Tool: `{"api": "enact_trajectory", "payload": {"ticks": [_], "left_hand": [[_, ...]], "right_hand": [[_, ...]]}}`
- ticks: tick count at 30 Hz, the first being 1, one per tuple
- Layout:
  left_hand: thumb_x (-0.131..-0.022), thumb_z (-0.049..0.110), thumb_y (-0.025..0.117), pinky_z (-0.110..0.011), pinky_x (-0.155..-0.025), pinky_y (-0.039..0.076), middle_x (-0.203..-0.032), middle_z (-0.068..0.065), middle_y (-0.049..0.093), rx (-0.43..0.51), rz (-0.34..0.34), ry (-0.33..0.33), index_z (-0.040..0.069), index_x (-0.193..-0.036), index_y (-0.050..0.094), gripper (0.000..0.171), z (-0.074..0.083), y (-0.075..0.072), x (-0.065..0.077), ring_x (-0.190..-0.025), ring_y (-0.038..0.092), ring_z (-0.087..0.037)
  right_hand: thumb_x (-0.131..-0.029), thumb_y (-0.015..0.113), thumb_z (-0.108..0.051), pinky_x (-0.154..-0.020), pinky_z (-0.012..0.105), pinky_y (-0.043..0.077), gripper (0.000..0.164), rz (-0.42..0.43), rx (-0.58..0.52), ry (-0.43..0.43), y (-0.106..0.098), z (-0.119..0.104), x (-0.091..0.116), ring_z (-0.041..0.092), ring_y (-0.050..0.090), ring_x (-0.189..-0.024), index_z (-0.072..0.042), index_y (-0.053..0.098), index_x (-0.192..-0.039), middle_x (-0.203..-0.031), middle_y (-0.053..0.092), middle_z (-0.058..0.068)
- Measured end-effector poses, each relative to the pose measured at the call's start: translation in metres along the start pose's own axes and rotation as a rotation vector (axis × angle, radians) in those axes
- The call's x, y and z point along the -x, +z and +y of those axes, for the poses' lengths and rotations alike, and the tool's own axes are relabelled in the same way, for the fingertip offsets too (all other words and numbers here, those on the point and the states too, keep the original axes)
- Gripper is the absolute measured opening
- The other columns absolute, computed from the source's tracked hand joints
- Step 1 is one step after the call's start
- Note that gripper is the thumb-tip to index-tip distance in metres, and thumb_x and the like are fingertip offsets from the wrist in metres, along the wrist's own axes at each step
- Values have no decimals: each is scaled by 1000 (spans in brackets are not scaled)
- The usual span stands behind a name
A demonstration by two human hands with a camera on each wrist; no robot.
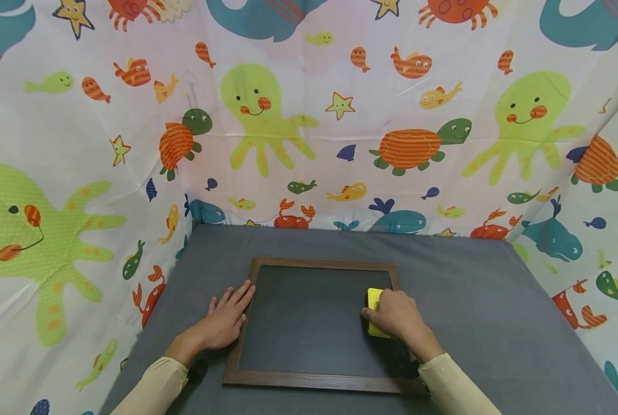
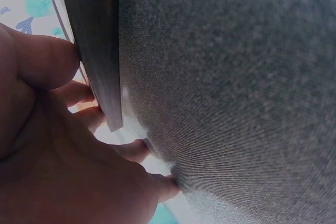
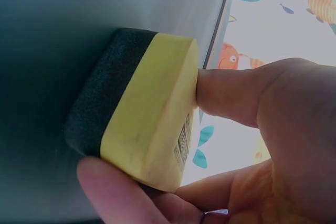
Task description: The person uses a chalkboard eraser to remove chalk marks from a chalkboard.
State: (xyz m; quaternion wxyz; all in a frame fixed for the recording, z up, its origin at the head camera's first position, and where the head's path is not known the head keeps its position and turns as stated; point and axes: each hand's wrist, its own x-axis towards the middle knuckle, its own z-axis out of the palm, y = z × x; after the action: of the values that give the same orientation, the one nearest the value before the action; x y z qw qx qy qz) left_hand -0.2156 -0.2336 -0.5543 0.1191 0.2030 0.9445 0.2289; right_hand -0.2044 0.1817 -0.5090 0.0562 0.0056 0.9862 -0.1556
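Note:
A framed chalkboard (image 1: 314,323) with a brown wooden border lies flat on the grey cloth. My right hand (image 1: 398,314) grips a yellow board eraser (image 1: 375,298) near the board's right side. In the right wrist view the eraser (image 3: 152,103) shows a dark felt layer against the board surface, with thumb and fingers on its yellow body. My left hand (image 1: 223,320) rests with fingers extended on the left edge of the frame. The left wrist view shows the left hand (image 2: 79,156) with its thumb at the frame edge (image 2: 97,40) and some fingertips on the cloth.
Grey cloth (image 1: 474,323) covers the table around the board. A curtain (image 1: 334,75) printed with sea animals hangs behind and along both sides.

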Motion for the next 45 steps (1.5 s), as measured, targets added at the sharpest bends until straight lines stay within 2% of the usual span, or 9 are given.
{"api": "enact_trajectory", "payload": {"ticks": [4, 12, 27, 45], "left_hand": [[-114, 7, 49, -88, -121, 6, -186, -14, 10, 1, 0, 3, 8, -176, 21, 68, 0, 0, 0, -167, 9, -56], [-114, 7, 48, -88, -121, 5, -185, -14, 10, 14, 0, 5, 8, -176, 21, 68, 1, -1, 1, -167, 9, -57], [-114, 7, 50, -88, -121, 5, -186, -13, 11, 15, -1, -1, 9, -176, 23, 68, 3, -2, 0, -167, 10, -56], [-114, 8, 49, -88, -121, 4, -186, -13, 8, 14, -2, -3, 9, -176, 21, 68, 0, 0, -2, -167, 8, -55]], "right_hand": [[-96, 83, -39, -49, 35, 55, 46, -10, 11, 0, 1, -5, 0, 21, 60, -52, 3, 65, -94, -71, 59, 9], [-96, 83, -41, -57, 37, 54, 46, 3, 60, -40, 3, -17, -2, 21, 59, -60, 2, 66, -94, -73, 59, 8], [-95, 84, -42, -54, 34, 51, 45, 14, 60, -56, 9, -30, -4, 20, 58, -57, -4, 64, -83, -69, 57, 6], [-94, 84, -43, -59, 37, 54, 45, 24, 67, -92, 13, -48, -3, 21, 57, -62, -4, 65, -83, -71, 58, 6]]}}
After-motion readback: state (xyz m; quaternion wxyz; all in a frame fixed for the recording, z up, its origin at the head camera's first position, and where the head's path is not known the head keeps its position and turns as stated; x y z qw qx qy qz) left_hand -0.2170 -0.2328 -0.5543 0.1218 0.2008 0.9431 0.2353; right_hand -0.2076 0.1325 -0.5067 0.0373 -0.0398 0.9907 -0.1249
